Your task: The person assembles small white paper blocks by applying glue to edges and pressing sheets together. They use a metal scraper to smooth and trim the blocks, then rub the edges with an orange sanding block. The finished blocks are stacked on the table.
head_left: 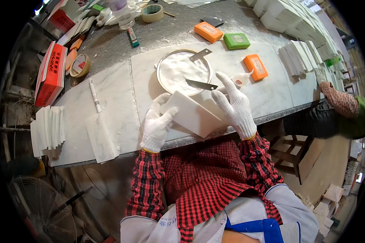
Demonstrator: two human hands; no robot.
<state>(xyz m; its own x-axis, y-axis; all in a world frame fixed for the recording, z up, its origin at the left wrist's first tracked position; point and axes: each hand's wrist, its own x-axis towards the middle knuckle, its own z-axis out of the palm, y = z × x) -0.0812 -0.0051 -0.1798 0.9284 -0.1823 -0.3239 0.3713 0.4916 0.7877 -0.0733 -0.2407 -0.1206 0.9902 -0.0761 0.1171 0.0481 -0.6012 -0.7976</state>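
Note:
My left hand [156,123], in a white knit glove, grips a flat white stone tile [190,113] by its left end, thumb on top. The tile is tilted over the table's front edge. My right hand [236,107], gloved too, is raised beside it with thumb and fingers apart. Close to those fingertips lies the end of a dark metal blade [200,84], whose other end rests in white paste [178,67]. The paste fills a round tin [159,77], and a second metal blade [200,55] lies across its far right rim.
Orange boxes [256,67] and a green box [237,41] lie beyond the tin, near a small white bottle [241,78]. Tile stacks [48,127] stand at left and right. A marker [95,95] and tape roll [152,13] lie leftward. Another person's sleeve [340,99] shows at right.

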